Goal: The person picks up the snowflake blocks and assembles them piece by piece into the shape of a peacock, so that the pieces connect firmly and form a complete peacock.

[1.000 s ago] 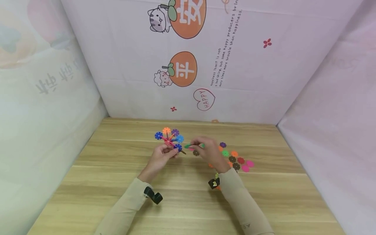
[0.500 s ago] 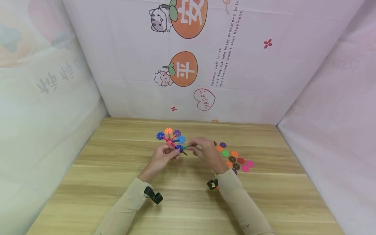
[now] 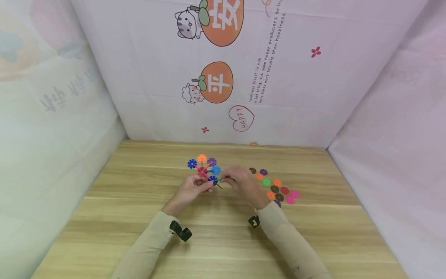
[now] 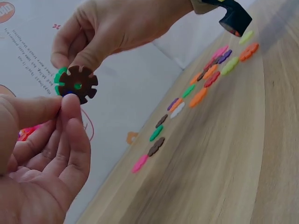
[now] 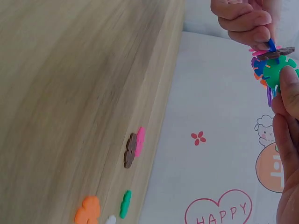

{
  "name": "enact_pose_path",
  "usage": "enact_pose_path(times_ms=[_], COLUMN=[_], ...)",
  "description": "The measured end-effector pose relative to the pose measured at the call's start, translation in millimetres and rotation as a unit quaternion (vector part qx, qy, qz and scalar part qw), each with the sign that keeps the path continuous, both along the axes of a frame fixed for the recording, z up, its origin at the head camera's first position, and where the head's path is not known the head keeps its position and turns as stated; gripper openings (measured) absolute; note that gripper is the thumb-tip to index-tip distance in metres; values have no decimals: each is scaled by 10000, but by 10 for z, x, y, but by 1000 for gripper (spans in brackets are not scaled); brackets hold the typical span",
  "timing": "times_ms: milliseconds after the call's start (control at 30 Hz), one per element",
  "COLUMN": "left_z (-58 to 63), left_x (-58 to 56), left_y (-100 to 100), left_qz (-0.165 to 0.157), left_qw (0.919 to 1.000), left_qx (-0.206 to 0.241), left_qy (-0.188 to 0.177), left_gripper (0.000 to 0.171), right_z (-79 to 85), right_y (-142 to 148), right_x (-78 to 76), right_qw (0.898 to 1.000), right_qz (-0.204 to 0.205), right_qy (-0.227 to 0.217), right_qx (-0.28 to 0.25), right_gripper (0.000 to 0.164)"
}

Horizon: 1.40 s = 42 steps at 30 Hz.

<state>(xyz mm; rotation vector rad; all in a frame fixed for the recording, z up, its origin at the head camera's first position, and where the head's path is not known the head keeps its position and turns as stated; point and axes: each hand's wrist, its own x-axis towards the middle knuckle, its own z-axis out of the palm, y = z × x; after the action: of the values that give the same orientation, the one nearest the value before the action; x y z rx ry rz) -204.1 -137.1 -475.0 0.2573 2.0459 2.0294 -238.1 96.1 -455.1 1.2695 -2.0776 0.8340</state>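
Observation:
My left hand (image 3: 188,190) pinches a dark blue notched disc (image 3: 213,180) at the near side of a flower-like cluster of interlocking plastic discs. Around the cluster's red centre disc (image 3: 202,171) stand orange, purple, light blue and blue discs on spokes. A brown disc (image 4: 78,83) sits on the pinched blue one, seen face-on in the left wrist view. My right hand (image 3: 244,185) pinches a green disc (image 5: 274,73) between thumb and fingers. The green disc touches the blue one beside the brown; whether their slots are engaged I cannot tell.
Loose discs lie scattered on the wooden table (image 3: 195,240) to the right, among them a green disc (image 3: 266,181), a red disc (image 3: 284,190) and a pink disc (image 3: 295,194). A printed cloth wall (image 3: 289,124) rises behind the table's far edge.
My right hand has brought the green disc leftward, from apart to touching the blue disc. The cluster in my left hand has shifted slightly right and toward me.

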Motion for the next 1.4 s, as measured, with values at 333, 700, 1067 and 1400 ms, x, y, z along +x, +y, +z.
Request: enact_pose_path(times_ms=[333, 700, 1067, 1400], left_z=[-84, -88, -66, -59], left_x=[-45, -49, -91, -81], left_y=[79, 172, 71, 62], left_qz=[274, 1415, 1408, 1492], left_qw=[9785, 9534, 9628, 9676], left_qx=[1825, 2299, 2013, 1812], left_qy=[-918, -1348, -1122, -933], left_gripper=[28, 31, 45, 40], right_z=[-5, -87, -65, -239], right_y=[17, 46, 312, 216], right_x=[26, 19, -419, -499], right_qw=[9993, 9937, 9087, 8805], right_qz=[57, 102, -1440, -1516], right_qy=[370, -1017, -3572, -4035], right_qx=[44, 463, 1608, 1972], right_gripper=[18, 11, 19, 9])
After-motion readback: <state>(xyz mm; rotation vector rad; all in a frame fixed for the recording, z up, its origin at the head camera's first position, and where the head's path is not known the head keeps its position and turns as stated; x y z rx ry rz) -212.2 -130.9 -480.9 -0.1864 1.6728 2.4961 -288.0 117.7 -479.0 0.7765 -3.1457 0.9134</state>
